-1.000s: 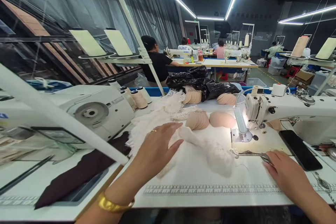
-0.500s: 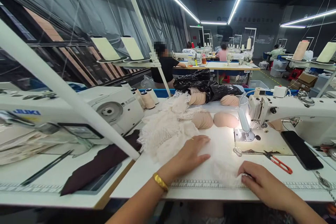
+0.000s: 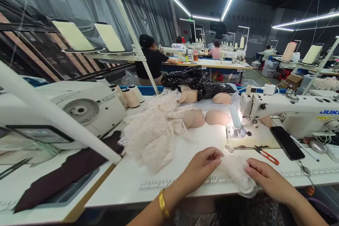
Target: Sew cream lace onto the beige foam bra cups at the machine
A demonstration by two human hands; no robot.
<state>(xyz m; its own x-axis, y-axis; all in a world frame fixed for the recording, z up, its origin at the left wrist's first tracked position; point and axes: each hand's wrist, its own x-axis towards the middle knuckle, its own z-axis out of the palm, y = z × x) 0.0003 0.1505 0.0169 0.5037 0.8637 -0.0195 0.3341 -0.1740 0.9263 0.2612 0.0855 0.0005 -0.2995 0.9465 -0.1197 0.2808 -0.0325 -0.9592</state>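
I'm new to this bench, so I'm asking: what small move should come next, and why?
Probably draw the small pale cloth fully onto the table and smooth it: the right hand pinches one side, the left hand is at the other, and its lower end seems to reach past the front edge.

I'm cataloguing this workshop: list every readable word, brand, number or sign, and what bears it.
"JUKI": white metal sewing machine at right, at picture's edge.
"HJAP": white shirt in the background.
"YING", faintly: dark grey back wall; later characters blurred.
Too small or blurred: numbers on the long white ruler strip, yellow machine label, blue lettering on the distant white sewing machine.
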